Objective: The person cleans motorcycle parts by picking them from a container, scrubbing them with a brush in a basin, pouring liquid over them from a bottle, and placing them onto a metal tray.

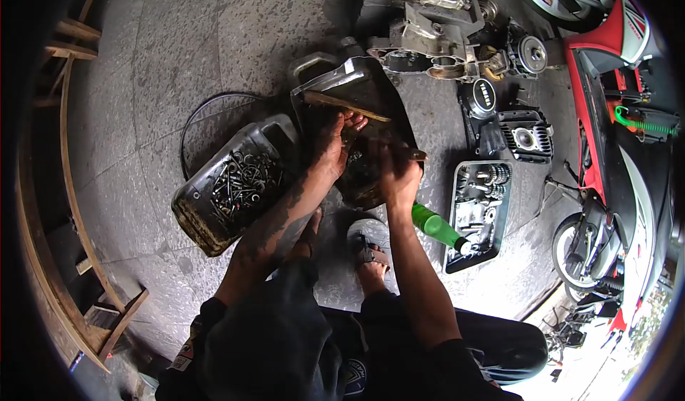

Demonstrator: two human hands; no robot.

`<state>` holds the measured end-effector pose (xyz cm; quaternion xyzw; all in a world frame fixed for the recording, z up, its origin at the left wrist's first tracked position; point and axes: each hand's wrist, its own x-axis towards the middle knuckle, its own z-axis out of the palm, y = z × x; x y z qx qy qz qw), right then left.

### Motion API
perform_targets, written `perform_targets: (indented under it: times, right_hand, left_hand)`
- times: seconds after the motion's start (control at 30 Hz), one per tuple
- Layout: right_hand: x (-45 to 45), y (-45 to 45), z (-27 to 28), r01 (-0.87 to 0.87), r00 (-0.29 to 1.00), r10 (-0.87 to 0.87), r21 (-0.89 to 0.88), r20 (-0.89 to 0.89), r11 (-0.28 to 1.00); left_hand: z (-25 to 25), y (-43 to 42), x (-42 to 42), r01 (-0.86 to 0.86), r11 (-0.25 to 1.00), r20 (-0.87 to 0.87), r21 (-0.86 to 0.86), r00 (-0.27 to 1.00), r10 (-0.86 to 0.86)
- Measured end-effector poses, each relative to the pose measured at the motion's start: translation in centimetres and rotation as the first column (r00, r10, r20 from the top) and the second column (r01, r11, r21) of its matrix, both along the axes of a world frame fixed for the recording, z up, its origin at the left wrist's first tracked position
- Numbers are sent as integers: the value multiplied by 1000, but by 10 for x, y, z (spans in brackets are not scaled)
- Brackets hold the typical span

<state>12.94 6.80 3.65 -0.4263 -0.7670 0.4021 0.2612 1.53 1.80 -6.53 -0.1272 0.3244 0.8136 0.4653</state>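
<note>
My left hand (338, 144) is over a cut-open black plastic container (399, 108), palm up with its fingers curled. What it holds, if anything, is too dark to make out. My right hand (398, 173), smeared by motion, grips a tool with a brown handle (417, 155); the tool's working end is hidden. A flat wooden stick (346, 106) lies across the container, just beyond my left fingertips. Left of my left forearm, a second cut-open container (187, 222) holds many loose bolts (246, 183). A green bottle (434, 226) lies beside my right forearm.
A metal tray (448, 258) of gears and parts sits to the right. Engine cases (421, 44), a cylinder (526, 138) and a Yamaha cover (484, 95) lie beyond. A red motorcycle (592, 115) stands far right, a wooden frame (68, 187) far left.
</note>
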Motion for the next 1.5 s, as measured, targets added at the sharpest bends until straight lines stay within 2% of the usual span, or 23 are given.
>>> perform_targets:
  times: [0.03,0.1,0.17,0.23,0.3,0.37,0.43,0.5,0.53,0.57,0.63,0.7,0.77,0.9,0.93,0.97,1.03,1.1,1.17,1.2,1.27,1.37,1.5]
  right_hand:
    - [-6,-2,2,-3,1000,3,-8,2,1000]
    - [-20,-7,9,-35,970,6,-116,-245,993]
    - [-24,-16,24,-46,999,43,-154,-23,987]
    - [-11,-18,7,-158,974,161,-30,157,987]
    - [2,-18,1,-99,995,99,-26,27,995]
    - [0,-14,28,-18,1000,17,-208,-7,978]
    - [-11,-10,17,-74,961,25,-171,-274,983]
    - [-13,-13,16,-133,988,138,72,-68,988]
    - [-10,-14,19,-108,994,109,9,-22,994]
    - [-11,-10,23,-117,993,117,11,-26,993]
    - [-9,-10,30,-12,999,4,-162,-52,987]
    - [-10,-13,32,-11,997,-3,-180,-78,984]
    - [-13,-15,23,-179,968,167,-47,-185,983]
    - [-4,-6,22,-156,987,156,2,-27,988]
    - [-6,-9,30,-96,990,86,-90,-111,991]
    - [-9,-11,33,-90,991,80,-91,-108,992]
    - [-18,-11,37,-142,955,110,-100,-275,985]
    - [-14,-13,34,-224,969,222,-8,-113,975]
    - [-8,-4,30,-152,987,151,15,51,988]
    - [-5,0,27,-157,986,156,18,51,987]
    - [3,2,19,49,997,-45,-58,61,997]
    - [11,7,15,86,987,-84,-4,138,996]
    - [23,11,1,125,987,-120,-42,110,991]
  left_hand:
    - [-10,-1,1,13,999,-89,48,996,-8]
    - [0,-1,-3,34,997,-16,67,999,-33]
    - [10,2,-6,49,994,50,99,997,-54]
    - [6,-1,-10,-35,998,24,56,999,34]
    - [17,-2,-10,-64,996,16,59,998,64]
    - [18,-2,-8,-33,998,62,57,998,29]
    - [20,2,-4,-46,994,8,96,999,46]
    - [22,2,-3,-33,989,183,142,983,6]
    - [20,2,-5,-34,989,175,147,985,8]
    - [12,1,-5,-53,992,157,111,987,36]
    - [8,-3,-4,-73,995,151,61,986,64]
    - [23,0,-7,16,999,172,-34,985,-10]
    - [32,-1,-3,19,1000,203,-21,979,-14]
    - [9,-4,-2,20,998,137,63,990,-28]
    - [6,-4,0,25,998,144,57,989,-33]
    - [5,1,1,7,1000,148,-30,989,-2]
    - [14,7,-2,-11,995,141,-103,990,26]
    - [21,1,-4,46,994,169,98,984,-63]
    - [22,-1,-2,15,993,192,116,981,-37]
    - [23,-2,-3,-12,998,139,66,990,3]
    - [22,-5,-1,-38,999,93,9,995,37]
    - [35,-3,-6,-66,997,193,43,979,57]
    - [50,-6,-4,68,993,36,-101,997,-64]
